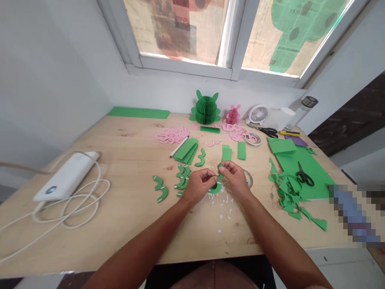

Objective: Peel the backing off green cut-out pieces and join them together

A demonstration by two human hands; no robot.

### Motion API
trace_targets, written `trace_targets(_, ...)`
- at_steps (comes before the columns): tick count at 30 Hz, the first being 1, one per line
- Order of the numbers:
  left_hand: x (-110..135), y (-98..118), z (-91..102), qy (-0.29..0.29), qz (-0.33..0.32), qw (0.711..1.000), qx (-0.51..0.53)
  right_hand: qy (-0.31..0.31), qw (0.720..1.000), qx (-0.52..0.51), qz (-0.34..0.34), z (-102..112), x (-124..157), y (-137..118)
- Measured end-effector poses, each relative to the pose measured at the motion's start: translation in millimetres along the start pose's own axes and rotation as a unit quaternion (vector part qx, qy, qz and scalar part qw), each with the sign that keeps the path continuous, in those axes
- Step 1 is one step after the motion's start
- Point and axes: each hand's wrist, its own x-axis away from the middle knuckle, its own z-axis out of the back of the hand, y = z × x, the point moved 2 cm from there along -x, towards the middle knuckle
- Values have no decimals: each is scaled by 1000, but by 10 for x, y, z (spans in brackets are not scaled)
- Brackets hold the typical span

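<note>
Both my hands meet over the middle of the wooden table (pixel 126 224). My right hand (pixel 234 176) pinches a small green curved paper piece (pixel 219 176) held just above the table. My left hand (pixel 199 184) is closed in a pinch beside it, fingertips at the same piece, perhaps on a tiny white strip. A green paper ring piece (pixel 215 188) lies under the hands among white paper scraps (pixel 224 200). More green curved cut-outs (pixel 182 180) lie to the left of my left hand.
A white power bank (pixel 66 176) with coiled cable sits at left. Green paper offcuts and black scissors (pixel 304 175) lie on a green sheet (pixel 313 172) at right. Pink cut-outs (pixel 172 135), tape roll (pixel 252 139), green and pink honeycomb figures, a small fan (pixel 258 114) stand at the back.
</note>
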Motion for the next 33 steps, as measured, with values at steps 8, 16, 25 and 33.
trace_targets(8, 3, -23, -8, -17, 19, 1000, 10, 6, 1000, 5, 8, 38, -23, 50)
trace_targets(16, -5, -28, -7, -37, 27, 999, 20, 28, 999, -25, 0, 34, -27, 62)
trace_targets(25, 8, -7, -2, -56, 38, 998, 0, 31, 999, 20, 16, 55, -35, 31)
trace_targets(33, -6, 1, 9, -38, 23, 999, 17, 18, 1000, -2, -6, 31, -18, 53)
